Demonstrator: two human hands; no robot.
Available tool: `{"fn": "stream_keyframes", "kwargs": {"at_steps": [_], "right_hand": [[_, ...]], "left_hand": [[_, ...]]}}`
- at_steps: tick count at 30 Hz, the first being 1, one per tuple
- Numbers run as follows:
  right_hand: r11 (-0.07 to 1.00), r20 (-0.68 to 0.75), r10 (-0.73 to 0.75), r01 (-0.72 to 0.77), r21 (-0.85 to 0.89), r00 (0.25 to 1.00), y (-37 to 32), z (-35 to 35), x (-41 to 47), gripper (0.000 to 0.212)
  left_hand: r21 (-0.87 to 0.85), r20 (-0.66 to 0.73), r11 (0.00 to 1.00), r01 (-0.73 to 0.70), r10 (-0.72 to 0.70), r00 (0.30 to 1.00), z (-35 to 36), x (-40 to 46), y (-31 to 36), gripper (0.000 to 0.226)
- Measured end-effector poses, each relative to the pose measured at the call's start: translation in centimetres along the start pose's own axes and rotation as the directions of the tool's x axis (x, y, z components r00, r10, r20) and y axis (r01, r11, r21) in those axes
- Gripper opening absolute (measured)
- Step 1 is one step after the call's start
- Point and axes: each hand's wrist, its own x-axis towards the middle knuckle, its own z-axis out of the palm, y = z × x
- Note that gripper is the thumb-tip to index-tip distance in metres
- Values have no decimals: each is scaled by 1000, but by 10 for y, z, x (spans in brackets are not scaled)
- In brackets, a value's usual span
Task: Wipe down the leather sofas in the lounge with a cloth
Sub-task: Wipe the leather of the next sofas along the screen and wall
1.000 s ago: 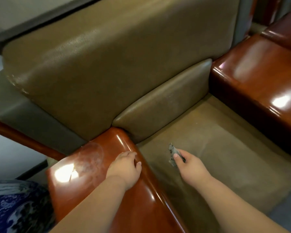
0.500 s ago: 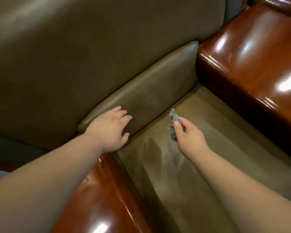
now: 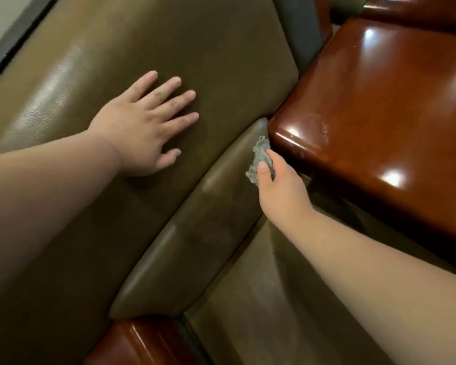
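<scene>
An olive-brown leather sofa fills the view: a big back cushion (image 3: 169, 48), a narrow lumbar cushion (image 3: 195, 233) below it and the seat (image 3: 261, 312) at the bottom. My left hand (image 3: 142, 127) lies flat on the back cushion with fingers spread. My right hand (image 3: 279, 185) grips a small crumpled grey cloth (image 3: 259, 159) and holds it against the right end of the lumbar cushion, close to the armrest corner.
A glossy red-brown wooden armrest (image 3: 379, 114) runs along the right side of the seat. Another polished wooden armrest (image 3: 137, 343) shows at the bottom left. A pale wall with a dark trim strip (image 3: 0, 17) sits at the top left.
My left hand moved up from the lumbar cushion onto the back cushion and spread flat. My right hand carried the cloth from the seat up to the lumbar cushion's right end.
</scene>
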Motion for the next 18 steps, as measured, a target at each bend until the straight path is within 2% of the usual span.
{"fn": "stream_keyframes", "kwargs": {"at_steps": [2,4,6,8,11,13,15,18], "right_hand": [[1000,-48,18,-17,21,999,-3,14,21,57],[1000,-1,16,-16,-6,1000,-3,38,35,63],[984,139,-11,35,-173,990,3,65,33,75],[895,256,-85,187,-406,963,14,90,14,91],[798,292,-159,297,-524,943,29,106,-5,96],[796,196,-233,303,-525,952,26,99,22,93],[855,4,-267,239,-461,964,13,85,70,85],[967,-243,-151,92,-237,958,-5,83,104,74]], "left_hand": [[97,-6,995,-15,16,1000,16,7,4,84],[8,-96,1000,-10,11,995,29,11,5,82],[-88,-181,996,-32,15,983,39,11,3,82],[-99,-207,994,-36,14,978,45,12,2,82],[-86,-222,995,-42,22,975,47,13,6,81],[-46,-240,998,-45,33,970,50,14,6,81],[-16,-265,999,-50,44,963,56,16,8,79],[-20,-277,998,-54,46,960,60,19,12,77]]}}
